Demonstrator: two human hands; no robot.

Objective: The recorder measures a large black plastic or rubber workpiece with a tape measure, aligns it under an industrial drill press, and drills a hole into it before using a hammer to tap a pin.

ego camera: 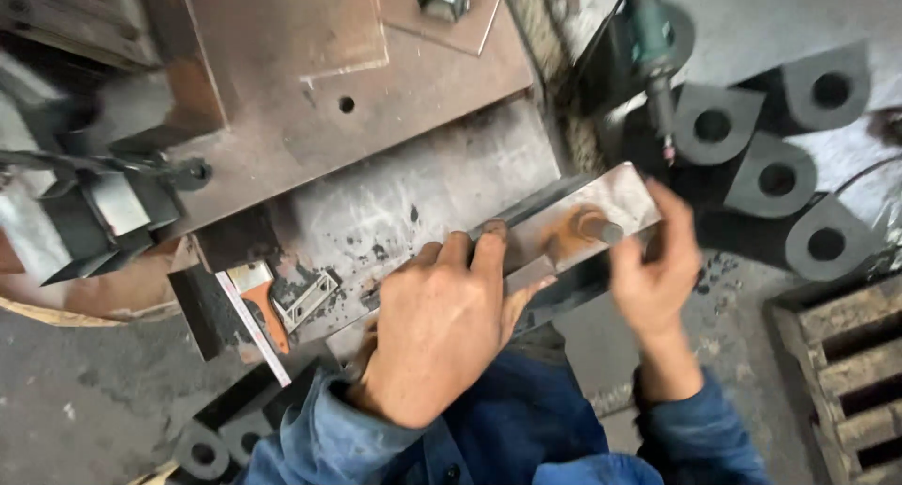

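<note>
Lying slantwise across the near edge of the bench, the flat steel bar runs its long axis from lower left up to upper right, a rusty stud standing out near its far end. The left hand presses flat on the bar's near half, fingers spread, grip wide and pinning it down. The right hand is nearer the stud, its grip curled round the bar's far end. Beyond, a green power tool hangs over dark steel lugs with round holes on the floor. A scraper and a rusty plate lie further left.
</note>
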